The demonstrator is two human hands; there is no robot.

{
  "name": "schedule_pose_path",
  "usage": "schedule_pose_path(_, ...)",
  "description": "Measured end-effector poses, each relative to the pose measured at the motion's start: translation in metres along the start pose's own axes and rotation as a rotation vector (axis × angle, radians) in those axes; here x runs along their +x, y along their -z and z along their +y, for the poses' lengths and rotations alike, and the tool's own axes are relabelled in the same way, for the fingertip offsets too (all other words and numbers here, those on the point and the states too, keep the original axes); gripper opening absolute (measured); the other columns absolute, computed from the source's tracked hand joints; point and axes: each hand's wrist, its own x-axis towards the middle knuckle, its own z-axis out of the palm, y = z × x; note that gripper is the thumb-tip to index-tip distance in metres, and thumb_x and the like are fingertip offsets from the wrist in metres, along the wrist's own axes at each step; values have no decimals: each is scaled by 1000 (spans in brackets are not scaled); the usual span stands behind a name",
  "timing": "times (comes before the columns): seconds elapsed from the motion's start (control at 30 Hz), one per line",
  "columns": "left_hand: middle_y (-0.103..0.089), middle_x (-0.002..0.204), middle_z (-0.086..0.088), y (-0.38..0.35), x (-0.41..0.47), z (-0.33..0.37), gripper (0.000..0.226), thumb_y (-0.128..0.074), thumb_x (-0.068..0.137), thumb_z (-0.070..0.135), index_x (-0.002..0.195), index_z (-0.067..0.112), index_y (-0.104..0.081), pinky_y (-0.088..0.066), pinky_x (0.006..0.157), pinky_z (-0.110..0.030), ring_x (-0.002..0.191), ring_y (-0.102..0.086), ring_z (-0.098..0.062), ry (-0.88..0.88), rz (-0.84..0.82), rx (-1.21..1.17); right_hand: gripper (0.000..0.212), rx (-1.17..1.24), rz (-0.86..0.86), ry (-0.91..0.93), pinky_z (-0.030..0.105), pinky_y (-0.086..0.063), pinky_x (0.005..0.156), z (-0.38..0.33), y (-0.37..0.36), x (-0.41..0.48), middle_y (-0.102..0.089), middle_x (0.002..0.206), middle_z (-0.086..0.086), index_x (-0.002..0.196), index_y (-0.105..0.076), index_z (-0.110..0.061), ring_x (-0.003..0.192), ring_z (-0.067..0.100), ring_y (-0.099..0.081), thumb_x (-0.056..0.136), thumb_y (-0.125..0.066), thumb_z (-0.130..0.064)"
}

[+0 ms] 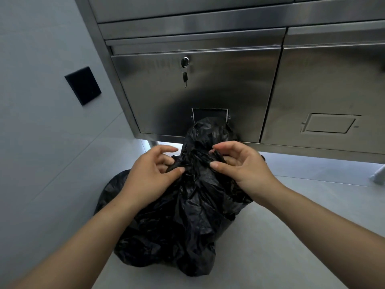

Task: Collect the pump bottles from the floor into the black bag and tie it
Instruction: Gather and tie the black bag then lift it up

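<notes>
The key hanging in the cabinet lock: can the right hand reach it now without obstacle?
Probably not at once: the right hand is pinching the black bag neck. The path up to the key looks free otherwise.

black bag [183,222] — crinkled, bulging, sits on the floor, neck gathered upright.

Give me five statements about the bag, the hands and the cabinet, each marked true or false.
1. Both hands grip the gathered neck of the black bag. True: left hand and right hand pinch it from either side.
2. Pump bottles lie loose on the floor. False: none are visible on the floor.
3. A key hangs from the lock of the steel cabinet. True.
4. The bag rests on a tabletop. False: it sits on the floor.
5. The cabinet door stands open. False: it is shut.
</notes>
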Motion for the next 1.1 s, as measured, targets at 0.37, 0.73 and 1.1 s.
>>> schedule_pose_path(0.37, -64, 118, 6, -74, -43, -54, 45, -63, 84, 36, 126, 20, -58, -29, 80, 6, 109, -57, -3, 59, -187, 233, 18, -512, 201, -1, 6, -46, 71, 83, 1, -12, -69, 77, -14, 72, -68, -33, 75, -5, -63, 64, -83, -26)
schedule_pose_path(0.73, -48, 119, 16, -123, -48, -56, 37, -31, 100, 34, 130, 19, -48, -32, 88, -3, 111, -45, 9, 98, -430, 45, 14, -584, 353, -221, 3, -41, 59, 123, 46, -36, -67, 72, -14, 76, -69, -28, 66, -2, -59, 69, -81, -27)
schedule_pose_path(1.1, -69, 67, 4, -181, -28, -53, 42, -86, 62, 24, 99, 24, -66, -50, 63, -16, 61, -66, -8, 273, -199, -37, 10, -213, 356, -295, 9, -47, 58, 120, 88, -58, -73, 68, -6, 74, -73, -22, 65, 3, -67, 70, -80, -16)
